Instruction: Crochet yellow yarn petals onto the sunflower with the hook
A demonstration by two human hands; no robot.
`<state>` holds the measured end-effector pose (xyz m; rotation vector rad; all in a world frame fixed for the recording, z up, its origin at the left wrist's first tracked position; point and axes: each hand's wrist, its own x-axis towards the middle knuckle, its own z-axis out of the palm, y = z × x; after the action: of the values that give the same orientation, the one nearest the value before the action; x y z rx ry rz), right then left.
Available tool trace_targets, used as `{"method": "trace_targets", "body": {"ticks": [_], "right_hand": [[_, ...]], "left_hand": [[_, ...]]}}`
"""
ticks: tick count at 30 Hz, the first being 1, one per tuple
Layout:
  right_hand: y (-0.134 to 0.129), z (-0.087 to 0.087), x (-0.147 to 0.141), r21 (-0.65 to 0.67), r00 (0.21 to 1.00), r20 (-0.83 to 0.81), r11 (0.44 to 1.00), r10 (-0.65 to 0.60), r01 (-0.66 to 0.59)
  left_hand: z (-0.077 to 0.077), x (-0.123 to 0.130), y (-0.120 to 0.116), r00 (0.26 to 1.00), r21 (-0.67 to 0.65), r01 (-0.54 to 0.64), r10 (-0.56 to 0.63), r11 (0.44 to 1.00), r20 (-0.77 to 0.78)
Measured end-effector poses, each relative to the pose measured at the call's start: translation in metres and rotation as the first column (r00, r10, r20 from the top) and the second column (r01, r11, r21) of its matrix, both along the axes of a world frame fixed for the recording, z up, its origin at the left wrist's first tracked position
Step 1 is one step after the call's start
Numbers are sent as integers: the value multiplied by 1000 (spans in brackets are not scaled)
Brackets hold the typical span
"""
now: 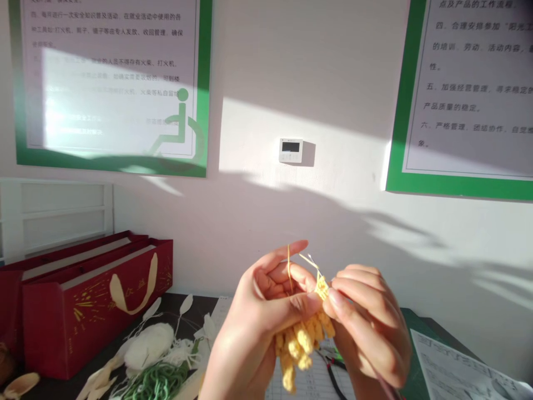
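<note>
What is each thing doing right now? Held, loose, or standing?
Yellow crochet piece, curls dangling
Left hand, holding it
Right hand, holding it
Yellow yarn, stretched over left fingers
Red gift box, standing, ribbon handle drooping
White yarn bundle, lying loose
Green yarn, lying in loops
Wall panel, screen dark

- Gift bags at left end of tabletop
- White yarn ball beside green yarn, right of bags
- Printed sheet far right
- Crochet piece above tabletop
- Wall controller between posters
</note>
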<state>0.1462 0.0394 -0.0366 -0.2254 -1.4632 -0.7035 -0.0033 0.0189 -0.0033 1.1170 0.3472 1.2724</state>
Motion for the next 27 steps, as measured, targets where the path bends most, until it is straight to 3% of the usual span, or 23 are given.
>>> {"method": "trace_targets", "body": {"ticks": [1,2,3,5,7,8,10,14,16,23,25,27], "right_hand": [[1,0,-2,-57,989,-43,988,139,-141],[2,1,-5,-127,950,-96,943,298,-309],[3,2,-7,-205,884,-151,861,443,-466],[6,3,-9,-336,717,-275,635,640,-696],[7,4,-9,-415,594,-373,444,713,-794],[7,3,-9,-433,562,-402,390,723,-812],[6,3,-9,-434,537,-452,351,712,-830],[0,3,-10,-350,506,-519,369,689,-861],[-3,4,-11,-333,478,-546,345,688,-878],[-9,8,-16,-332,300,-691,80,658,-940],[-8,8,-18,-333,267,-737,11,621,-943],[-5,7,-19,-389,319,-742,9,590,-921]], "left_hand": [[0,-1,1,998,-22,54,-53,998,19],[0,-1,2,994,-29,98,-97,995,42],[1,-2,2,990,-22,126,-125,992,63],[2,-3,1,986,13,145,-145,989,78],[3,-3,0,987,39,146,-148,989,55],[3,-4,-1,988,48,149,-151,988,43],[3,-4,-1,986,64,161,-164,985,31],[0,-6,3,978,87,201,-205,976,41],[-1,-9,5,972,85,229,-232,970,30],[-2,-16,10,951,126,310,-308,942,-39],[-3,-14,8,974,171,226,-220,959,-52],[-3,-12,4,994,194,80,-64,978,-88]]}}
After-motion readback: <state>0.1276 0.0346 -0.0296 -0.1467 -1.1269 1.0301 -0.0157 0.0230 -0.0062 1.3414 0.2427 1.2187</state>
